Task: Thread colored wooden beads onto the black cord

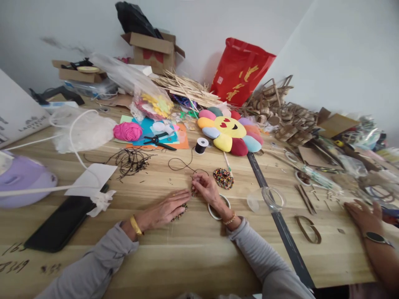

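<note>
My left hand (163, 211) lies on the wooden table with its fingers stretched out. Under and beside its fingertips curves a string of small dark multicoloured beads (178, 215), partly hidden by the hand. My right hand (208, 190) is closed in a pinch at the strand's other end, where a few beads show below the fingertips. Thin black cord (179, 168) runs from near those fingers in a loop toward a spool of black cord (201, 145). A pale ring (210, 212) lies partly beneath my right wrist. Close by rests a heap of colourful beads (223, 178).
Tangled black cords (131, 161), black-handled pliers (159, 141) and pink yarn (127, 131) lie toward the back left. Behind the spool sits a flower cushion (230, 129). A black phone (64, 222) is at left. Another person's hand (364, 216) rests at right, near a clear tape roll (274, 198).
</note>
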### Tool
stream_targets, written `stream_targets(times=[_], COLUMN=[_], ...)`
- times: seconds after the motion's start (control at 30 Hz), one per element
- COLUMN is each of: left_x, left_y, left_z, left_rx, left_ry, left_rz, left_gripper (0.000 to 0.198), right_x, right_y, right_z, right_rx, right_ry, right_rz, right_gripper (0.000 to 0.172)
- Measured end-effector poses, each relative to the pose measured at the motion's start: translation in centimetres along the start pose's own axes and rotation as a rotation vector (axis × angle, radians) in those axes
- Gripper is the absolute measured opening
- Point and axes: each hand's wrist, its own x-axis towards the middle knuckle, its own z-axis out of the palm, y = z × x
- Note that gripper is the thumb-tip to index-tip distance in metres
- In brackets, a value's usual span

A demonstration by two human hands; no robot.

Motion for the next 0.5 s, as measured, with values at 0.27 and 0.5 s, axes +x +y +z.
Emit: stream_targets(times=[0.27, 0.5], left_x=[0.2, 0.3], left_y=[0.5, 1.3], left_z=[0.3, -0.2], left_rx=[-0.007, -0.09], left_ry=[-0.07, -0.084], left_rz=[-0.005, -0.021], left_gripper=[0.045, 0.043], right_x=[-1.3, -3.1], right_y=[-1.0, -2.0], right_z=[0.0, 0.4], right_rx=[-0.287, -0.406], right_ry=[-0.042, -0.085], right_rz=[-0.137, -0.233], right_gripper=[0.014, 0.012])
